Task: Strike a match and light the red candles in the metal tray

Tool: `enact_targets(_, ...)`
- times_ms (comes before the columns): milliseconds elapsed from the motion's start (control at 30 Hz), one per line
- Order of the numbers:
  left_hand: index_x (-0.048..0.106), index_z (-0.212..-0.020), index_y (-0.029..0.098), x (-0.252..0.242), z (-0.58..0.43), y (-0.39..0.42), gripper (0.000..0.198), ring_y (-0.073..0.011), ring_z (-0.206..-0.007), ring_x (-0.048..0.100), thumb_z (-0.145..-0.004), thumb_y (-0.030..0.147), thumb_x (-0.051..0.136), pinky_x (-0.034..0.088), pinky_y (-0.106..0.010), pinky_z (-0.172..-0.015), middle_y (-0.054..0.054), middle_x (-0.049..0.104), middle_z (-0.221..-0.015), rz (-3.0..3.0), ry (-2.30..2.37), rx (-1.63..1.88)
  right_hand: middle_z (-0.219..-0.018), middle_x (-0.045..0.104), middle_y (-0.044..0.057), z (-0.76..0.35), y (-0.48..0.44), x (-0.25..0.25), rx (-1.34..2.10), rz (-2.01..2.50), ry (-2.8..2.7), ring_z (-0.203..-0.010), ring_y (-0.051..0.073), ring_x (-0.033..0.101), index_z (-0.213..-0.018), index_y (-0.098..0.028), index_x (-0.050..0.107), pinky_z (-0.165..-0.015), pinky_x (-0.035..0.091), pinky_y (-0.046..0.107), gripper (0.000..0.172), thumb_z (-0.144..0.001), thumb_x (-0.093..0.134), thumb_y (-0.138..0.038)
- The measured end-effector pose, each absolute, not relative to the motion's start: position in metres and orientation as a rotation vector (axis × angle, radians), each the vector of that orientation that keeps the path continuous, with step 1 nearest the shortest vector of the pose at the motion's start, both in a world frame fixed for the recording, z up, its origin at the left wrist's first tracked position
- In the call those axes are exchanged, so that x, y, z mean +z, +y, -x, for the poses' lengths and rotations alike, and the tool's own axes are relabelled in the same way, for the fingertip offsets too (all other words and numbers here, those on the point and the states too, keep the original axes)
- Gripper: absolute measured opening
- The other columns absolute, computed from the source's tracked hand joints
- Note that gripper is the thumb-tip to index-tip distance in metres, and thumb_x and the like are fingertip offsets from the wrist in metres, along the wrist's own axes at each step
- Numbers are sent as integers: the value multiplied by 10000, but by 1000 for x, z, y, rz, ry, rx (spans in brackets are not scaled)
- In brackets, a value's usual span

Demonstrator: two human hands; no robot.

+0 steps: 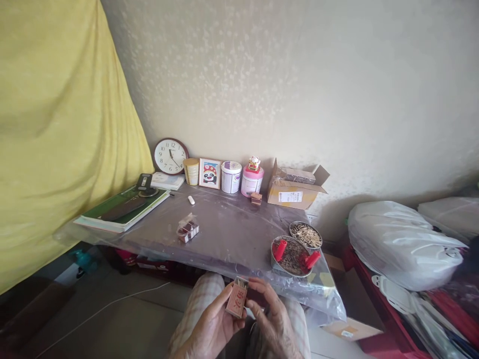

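From my remote post I am watching the matchbox [237, 297] just short of the desk [224, 219], which is spreading toward twelve o'clock. Its long axis is running from seven to one o'clock, with match tips [242, 283] showing at the one o'clock end. The left hand [213, 324], nearer from eight o'clock, is gripping it between thumb and fingers. The right hand [273, 316] is curving around from four o'clock, its fingers near the matches; I cannot tell whether they are pinching anything.
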State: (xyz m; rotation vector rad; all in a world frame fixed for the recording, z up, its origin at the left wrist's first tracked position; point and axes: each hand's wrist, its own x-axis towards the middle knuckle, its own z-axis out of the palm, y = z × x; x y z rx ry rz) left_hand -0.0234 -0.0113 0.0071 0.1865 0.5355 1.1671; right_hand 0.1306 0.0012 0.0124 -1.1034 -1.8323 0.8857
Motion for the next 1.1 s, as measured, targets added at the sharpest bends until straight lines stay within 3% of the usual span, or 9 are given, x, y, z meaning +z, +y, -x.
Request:
enact_targets(67,678,-977,132,2,26,-12,249,-130,-608,615,-861,325,571,460,-241,-569,-68,705,-767,-159,578,1115,-1167,643,29,-134,8,15,779,1081,-1879,-1073,182,619,-1084,-276,624,-925,510,282,194,-902,561,-249)
enact_targets(133,667,-985,134,-2,26,-14,258,-121,-570,601,-867,333,552,435,-229,-532,-68,702,-763,-191,606,1096,-1069,654,31,-134,14,15,669,1051,-1959,-976,167,635,-970,-252,644,-863,522,270,136,-916,532,-198)
enact_targets(400,695,-984,142,-7,25,-13,306,-110,-492,506,-820,366,565,318,-230,-432,-13,626,-652,-321,751,1089,-906,658,15,-124,23,13,375,1035,-2388,-823,172,613,-952,-229,642,-718,525,263,221,-846,594,-42)
enact_targets(633,722,-835,141,-13,29,-14,272,-109,-477,471,-804,357,562,286,-233,-425,-10,607,-589,-384,790,1034,-833,648,-8,-126,22,18,195,1076,-2589,-739,162,606,-814,-212,613,-634,498,239,174,-794,655,-44)
enact_targets(867,718,-757,161,-16,26,-16,301,-100,-455,424,-848,347,499,223,-240,-412,-36,635,-604,-520,765,1016,-828,664,13,-127,24,25,143,1084,-2738,-708,165,632,-783,-197,583,-612,489,243,165,-804,579,-33)
enact_targets(1100,677,-1027,153,-23,29,-18,333,-106,-442,470,-823,379,541,273,-233,-422,3,607,-577,-440,816,1056,-866,655,28,-128,20,26,230,1133,-2686,-732,163,634,-840,-191,582,-652,489,241,191,-783,523,-19)
